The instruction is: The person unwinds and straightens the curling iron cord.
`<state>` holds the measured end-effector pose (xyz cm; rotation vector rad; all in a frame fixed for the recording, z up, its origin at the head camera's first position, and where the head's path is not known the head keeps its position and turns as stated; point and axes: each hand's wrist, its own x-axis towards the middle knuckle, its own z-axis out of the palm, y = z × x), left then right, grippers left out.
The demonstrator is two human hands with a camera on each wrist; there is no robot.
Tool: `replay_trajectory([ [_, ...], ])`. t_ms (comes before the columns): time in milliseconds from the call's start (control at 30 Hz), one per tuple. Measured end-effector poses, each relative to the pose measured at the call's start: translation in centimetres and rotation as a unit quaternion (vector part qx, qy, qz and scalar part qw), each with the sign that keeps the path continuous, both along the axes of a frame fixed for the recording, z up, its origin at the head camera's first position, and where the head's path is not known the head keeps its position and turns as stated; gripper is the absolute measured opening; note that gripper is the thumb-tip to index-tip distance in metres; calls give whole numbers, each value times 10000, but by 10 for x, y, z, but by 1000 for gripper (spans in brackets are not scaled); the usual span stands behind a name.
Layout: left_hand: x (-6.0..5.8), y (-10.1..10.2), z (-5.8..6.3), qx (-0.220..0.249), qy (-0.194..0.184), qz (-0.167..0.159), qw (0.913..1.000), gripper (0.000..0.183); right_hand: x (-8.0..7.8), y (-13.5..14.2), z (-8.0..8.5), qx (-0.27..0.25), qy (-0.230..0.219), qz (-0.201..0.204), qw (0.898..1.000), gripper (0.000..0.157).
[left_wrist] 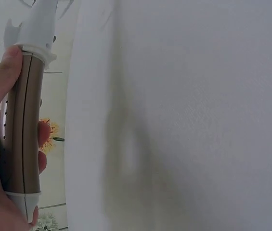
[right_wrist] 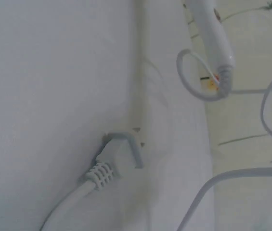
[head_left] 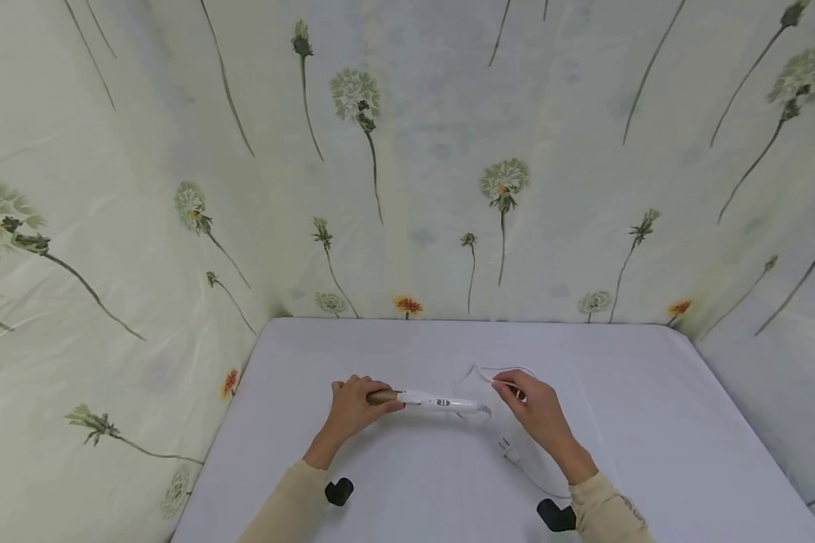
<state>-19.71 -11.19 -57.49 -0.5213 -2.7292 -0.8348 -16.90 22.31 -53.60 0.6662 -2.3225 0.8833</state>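
Observation:
My left hand (head_left: 358,407) grips a curling iron (head_left: 424,400) by its gold-brown barrel, held level above the table. In the left wrist view, the thumb lies along the barrel (left_wrist: 22,125) near the white collar and fingertips (left_wrist: 43,134) wrap round its far side. The white handle points right, and a white cord (right_wrist: 193,91) loops from its end. My right hand (head_left: 537,403) pinches that cord between thumb and fingers, right of the handle. Below this hand, the two-pin plug (head_left: 509,450) lies on the table; the right wrist view shows it closer.
A white-covered table (head_left: 421,483) lies beneath both hands. Flower-patterned curtains (head_left: 421,151) hang behind it and at both sides. Black wrist-worn pieces (head_left: 339,492) show beside both forearms. Part of the cord runs from the plug toward the right sleeve.

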Motion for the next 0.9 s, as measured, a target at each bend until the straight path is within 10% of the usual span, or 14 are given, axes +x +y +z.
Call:
replay_trajectory([
  [667,15,-15,-6,308,-614,-955,9931,39,-14,24,-40,136,-975,-684,9928,11],
  [900,13,-22,-1,733,-1500,-996,9809,37,-15,25,-45,254,-1561,-912,9832,9],
])
